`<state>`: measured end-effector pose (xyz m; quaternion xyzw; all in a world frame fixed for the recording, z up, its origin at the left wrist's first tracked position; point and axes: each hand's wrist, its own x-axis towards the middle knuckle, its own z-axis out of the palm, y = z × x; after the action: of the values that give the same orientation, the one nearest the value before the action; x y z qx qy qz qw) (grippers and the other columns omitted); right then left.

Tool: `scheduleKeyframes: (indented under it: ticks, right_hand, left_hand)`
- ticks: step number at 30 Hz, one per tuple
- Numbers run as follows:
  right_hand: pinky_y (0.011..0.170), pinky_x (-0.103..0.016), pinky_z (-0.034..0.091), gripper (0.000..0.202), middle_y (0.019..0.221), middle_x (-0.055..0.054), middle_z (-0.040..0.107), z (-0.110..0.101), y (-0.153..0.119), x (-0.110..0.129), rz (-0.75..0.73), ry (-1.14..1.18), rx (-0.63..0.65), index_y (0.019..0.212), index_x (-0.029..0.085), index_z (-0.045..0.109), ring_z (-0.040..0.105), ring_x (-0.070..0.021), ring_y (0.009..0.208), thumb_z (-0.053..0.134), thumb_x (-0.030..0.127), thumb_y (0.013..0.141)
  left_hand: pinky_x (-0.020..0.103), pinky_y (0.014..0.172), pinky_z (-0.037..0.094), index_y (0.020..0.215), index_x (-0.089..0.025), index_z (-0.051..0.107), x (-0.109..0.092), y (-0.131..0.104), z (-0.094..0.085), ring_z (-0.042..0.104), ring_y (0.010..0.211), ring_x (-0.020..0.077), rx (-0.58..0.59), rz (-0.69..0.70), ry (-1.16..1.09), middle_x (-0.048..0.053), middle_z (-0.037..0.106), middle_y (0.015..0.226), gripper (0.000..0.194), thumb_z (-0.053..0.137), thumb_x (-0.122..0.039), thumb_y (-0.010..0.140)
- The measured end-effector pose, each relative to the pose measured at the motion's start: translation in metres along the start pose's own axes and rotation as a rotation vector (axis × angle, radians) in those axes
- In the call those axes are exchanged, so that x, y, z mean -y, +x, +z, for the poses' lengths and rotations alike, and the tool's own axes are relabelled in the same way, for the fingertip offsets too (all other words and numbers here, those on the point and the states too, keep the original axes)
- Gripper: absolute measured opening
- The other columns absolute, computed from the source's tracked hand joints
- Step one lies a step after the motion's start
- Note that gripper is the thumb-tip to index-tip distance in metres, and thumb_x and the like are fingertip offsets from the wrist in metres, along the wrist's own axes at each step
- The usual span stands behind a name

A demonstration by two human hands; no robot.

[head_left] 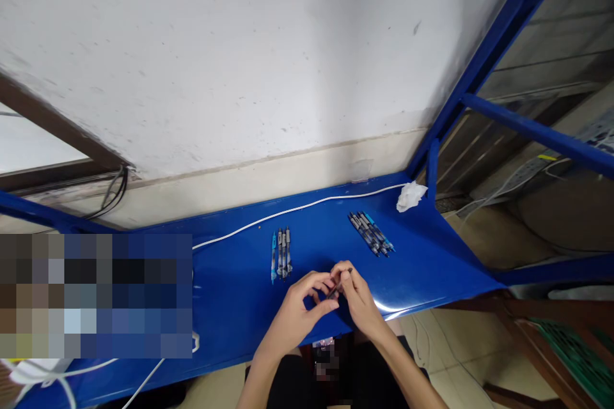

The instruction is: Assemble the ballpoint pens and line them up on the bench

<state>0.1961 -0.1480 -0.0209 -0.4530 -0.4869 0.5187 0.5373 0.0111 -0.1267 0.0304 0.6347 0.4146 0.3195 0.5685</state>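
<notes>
A slim dark pen [332, 292] is held at a slant between my two hands, above the front part of the blue table. My left hand [307, 303] pinches its lower end between thumb and fingers. Closed around the upper end, near the tip by the thumb, is my right hand [354, 294]. Just beyond my left hand several pens [283, 252] lie side by side, one with light-blue ends and the others grey and black. A second, tighter bunch of pens [370, 234] lies slanted beyond my right hand, with some light-blue ones at its right side.
A white cable [288, 209] runs along the back of the blue table [326, 220] to a crumpled white tissue [411, 195]. Blue metal posts [432, 169] rise at the right, and a pale wall [240, 64] stands behind. Blurred blocks cover the left side.
</notes>
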Motion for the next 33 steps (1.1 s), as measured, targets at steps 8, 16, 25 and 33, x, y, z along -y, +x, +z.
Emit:
scheduleKeyframes:
  ticks: [8,16,25,33]
  right_hand:
    - [0.094,-0.042,0.064,0.02,0.124,-0.009,0.071,-0.01,-0.006,0.004,-0.036,-0.021,-0.035,0.117,0.03,0.084,0.076,-0.0251,0.103,0.069,0.039,0.107]
    - [0.115,-0.054,0.059,0.046,0.145,-0.013,0.071,0.017,0.02,-0.02,-0.293,-0.537,-0.164,0.155,0.031,0.066,0.07,-0.0321,0.134,0.054,0.023,0.111]
    - [0.115,-0.053,0.059,0.062,0.162,-0.018,0.057,0.053,0.049,-0.019,-0.387,-0.841,0.197,0.169,0.021,0.045,0.063,-0.0336,0.144,0.046,0.011,0.108]
    - [0.113,-0.052,0.053,0.041,0.145,-0.013,0.07,0.017,0.057,0.0,-0.436,-0.843,0.183,0.148,0.024,0.066,0.065,-0.0305,0.134,0.052,0.02,0.11]
  left_hand:
    - [0.041,0.102,0.055,0.114,-0.03,0.083,0.008,0.016,-0.024,0.073,0.112,0.0275,-0.14,0.153,0.314,0.009,0.079,0.116,0.02,0.065,-0.032,0.106]
    - [0.054,0.118,0.047,0.132,-0.032,0.078,0.027,0.038,-0.035,0.066,0.136,0.0322,-0.344,0.341,0.623,0.008,0.079,0.133,0.03,0.062,-0.028,0.107]
    - [0.063,0.133,0.033,0.161,-0.039,0.056,0.05,0.013,-0.057,0.046,0.16,0.0329,-0.332,0.289,0.849,0.004,0.058,0.164,0.053,0.059,-0.03,0.109]
    - [0.064,0.132,0.036,0.167,-0.038,0.046,0.064,0.002,-0.047,0.043,0.162,0.0323,-0.298,0.297,0.908,0.006,0.051,0.17,0.061,0.061,-0.029,0.108]
